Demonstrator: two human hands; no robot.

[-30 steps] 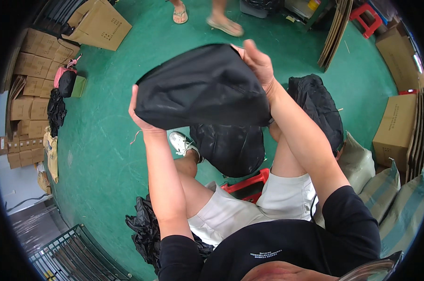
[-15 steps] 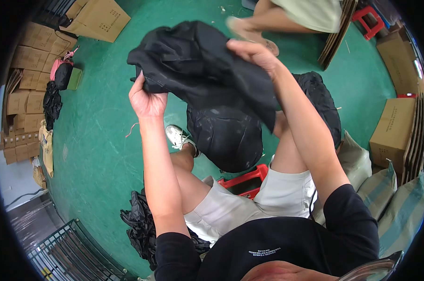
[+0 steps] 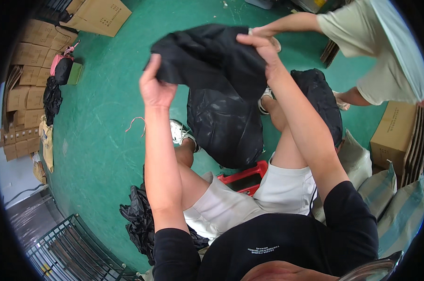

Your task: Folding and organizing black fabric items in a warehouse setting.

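Two hands on the black cloth (image 3: 207,56), held up off the floor (image 3: 104,122), covering the bag (image 3: 226,131)'s far end from this view; can't tell if they touch. Left hand (image 3: 158,90), left of the bag's far end: fingers clamped on the cloth's left edge, thumb up, other tips hidden. Right hand (image 3: 268,55), right of the bag's far end: fingers clamped on the cloth's right edge, some hidden. Red stool (image 3: 242,175) just nearside of bag, second black bundle (image 3: 317,100) right of it, pale sacks (image 3: 383,187) nearside-right. Co-worker (image 3: 354,35) beyond bag, right.
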